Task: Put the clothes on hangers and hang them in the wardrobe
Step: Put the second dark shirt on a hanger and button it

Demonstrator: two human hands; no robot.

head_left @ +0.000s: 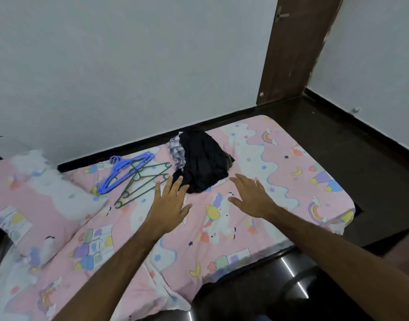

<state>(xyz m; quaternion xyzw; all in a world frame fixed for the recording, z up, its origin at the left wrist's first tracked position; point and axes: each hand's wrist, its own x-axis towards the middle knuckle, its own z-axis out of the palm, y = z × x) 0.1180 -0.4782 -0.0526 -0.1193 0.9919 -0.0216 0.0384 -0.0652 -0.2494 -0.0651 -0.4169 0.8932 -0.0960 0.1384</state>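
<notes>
Both hands reach out with fingers spread and holding nothing: the left hand [170,201] at the near edge of the dark clothes pile [202,162] on the bed [279,200], the right hand [251,193] just beside it. The blue hangers [127,171] and green hangers [142,184] overlap, so lifting one likely drags others. Bunched garments may come up together.

A crumpled black garment [202,163] near the frame's centre covered most of a checked grey-and-white cloth [176,151] beneath. The pink cartoon-print pillow [36,200] was cut off at the left edge.
</notes>
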